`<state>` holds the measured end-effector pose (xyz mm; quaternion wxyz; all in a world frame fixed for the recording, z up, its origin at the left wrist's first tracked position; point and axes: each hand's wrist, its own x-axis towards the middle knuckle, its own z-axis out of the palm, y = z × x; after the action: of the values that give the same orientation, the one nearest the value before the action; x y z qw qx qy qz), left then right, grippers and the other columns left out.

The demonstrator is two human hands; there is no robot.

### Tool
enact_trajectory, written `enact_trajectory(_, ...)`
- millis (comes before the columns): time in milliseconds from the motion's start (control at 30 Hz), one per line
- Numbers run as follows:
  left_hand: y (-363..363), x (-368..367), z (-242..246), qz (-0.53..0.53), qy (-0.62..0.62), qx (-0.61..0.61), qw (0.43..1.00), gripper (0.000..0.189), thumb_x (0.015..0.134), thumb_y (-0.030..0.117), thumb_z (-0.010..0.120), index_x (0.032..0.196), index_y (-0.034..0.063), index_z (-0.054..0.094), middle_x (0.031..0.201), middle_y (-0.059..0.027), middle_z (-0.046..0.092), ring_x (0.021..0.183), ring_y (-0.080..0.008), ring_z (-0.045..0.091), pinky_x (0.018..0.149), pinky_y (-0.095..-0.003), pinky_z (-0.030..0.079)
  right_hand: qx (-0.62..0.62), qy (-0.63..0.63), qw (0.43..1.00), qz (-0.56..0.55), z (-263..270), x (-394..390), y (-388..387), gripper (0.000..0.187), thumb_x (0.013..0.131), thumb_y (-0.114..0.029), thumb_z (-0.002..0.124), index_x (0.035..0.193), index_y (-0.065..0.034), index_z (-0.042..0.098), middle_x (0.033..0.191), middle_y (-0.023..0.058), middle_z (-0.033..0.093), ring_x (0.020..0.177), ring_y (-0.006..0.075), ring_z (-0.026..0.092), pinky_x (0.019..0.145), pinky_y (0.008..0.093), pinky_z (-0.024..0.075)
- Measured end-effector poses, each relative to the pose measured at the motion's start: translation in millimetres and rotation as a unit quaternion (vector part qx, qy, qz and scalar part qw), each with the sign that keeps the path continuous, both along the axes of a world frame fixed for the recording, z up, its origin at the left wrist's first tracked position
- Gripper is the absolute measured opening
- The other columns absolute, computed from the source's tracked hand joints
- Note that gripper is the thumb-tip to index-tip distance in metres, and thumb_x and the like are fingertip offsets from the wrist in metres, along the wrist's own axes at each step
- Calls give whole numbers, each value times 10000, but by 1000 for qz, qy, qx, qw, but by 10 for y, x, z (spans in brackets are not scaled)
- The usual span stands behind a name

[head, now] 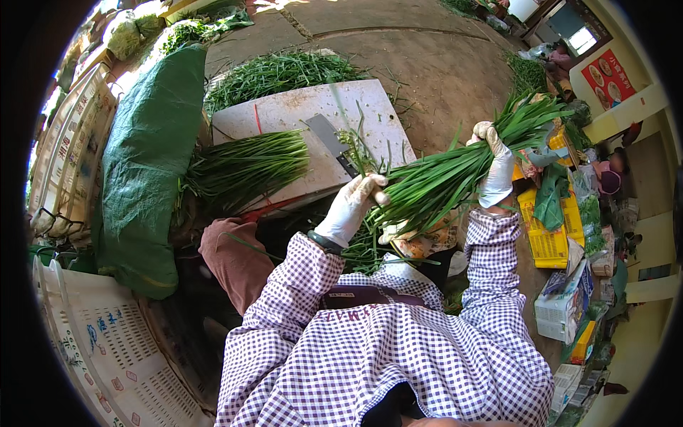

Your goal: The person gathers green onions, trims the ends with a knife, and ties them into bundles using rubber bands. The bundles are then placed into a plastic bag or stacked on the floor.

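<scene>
My right hand [493, 157], in a whitish glove, grips a large bunch of long green leaves [432, 181], apparently garlic chives. My left hand [357, 203], gloved too, is at the bunch's left end and pinches a few thin stalks with pale tips [355, 147], which stand up over the board. Behind it lies a dirty white board [288, 104] with a broad-bladed knife [326, 133], its dark handle partly hidden by the stalks. A neat bundle of chives [251, 163] rests on the board's left part, pale ends pointing right. A red tie [257, 118] lies near it.
Loose greens [288, 69] are heaped behind the board. A green plastic sack [149, 165] and white crates [117, 341] stand at the left. Yellow crates [544, 227] and a white box [560, 309] are at the right. Below the hands are more leaves and a patterned cloth [427, 243].
</scene>
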<state>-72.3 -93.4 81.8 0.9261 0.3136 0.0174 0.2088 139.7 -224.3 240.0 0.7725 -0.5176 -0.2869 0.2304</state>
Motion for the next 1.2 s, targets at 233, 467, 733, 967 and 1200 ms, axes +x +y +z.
enact_trajectory(233, 24, -73, -130, 37, 33, 27, 998, 315, 1016, 297, 479, 1089, 13, 595, 743, 10, 557, 753, -112, 550, 860, -303, 472, 17, 15, 1000, -22, -49, 104, -50, 169, 955, -197, 591, 881, -46, 592, 881, 20, 560, 745, 129, 500, 684, 280, 449)
enact_trajectory(467, 121, -253, -294, 58, -55, -34, 996, 301, 985, 291, 547, 1144, 39, 593, 789, 23, 577, 780, -100, 549, 921, -327, 447, 41, 28, 998, -34, -41, 279, -133, 184, 950, -250, 602, 867, -86, 610, 879, -8, 581, 757, 107, 543, 696, 267, 488)
enact_trajectory(733, -232, -244, -489, 9, 218, 100, 971, 344, 802, 34, 746, 1111, 21, 596, 1030, -36, 638, 931, -113, 600, 858, -260, 496, 37, 39, 998, -45, -138, 240, -115, 168, 960, -233, 588, 925, -70, 571, 856, -10, 540, 748, 96, 497, 676, 249, 452)
enact_trajectory(967, -445, -93, -574, 281, 248, 396, 838, 268, 688, 55, 814, 859, 52, 608, 931, -48, 567, 892, -169, 567, 820, -306, 467, 14, 53, 997, -62, -202, 92, -36, 176, 966, -230, 579, 894, -70, 566, 873, -1, 553, 751, 109, 508, 686, 269, 458)
enact_trajectory(1200, -455, 45, -580, 272, 349, 331, 833, 182, 735, 30, 733, 823, 41, 574, 825, -41, 590, 763, -119, 557, 719, -267, 473, 8, 48, 997, -60, -249, 43, 1, 155, 966, -200, 574, 874, -75, 569, 872, 0, 567, 751, 107, 521, 688, 271, 470)
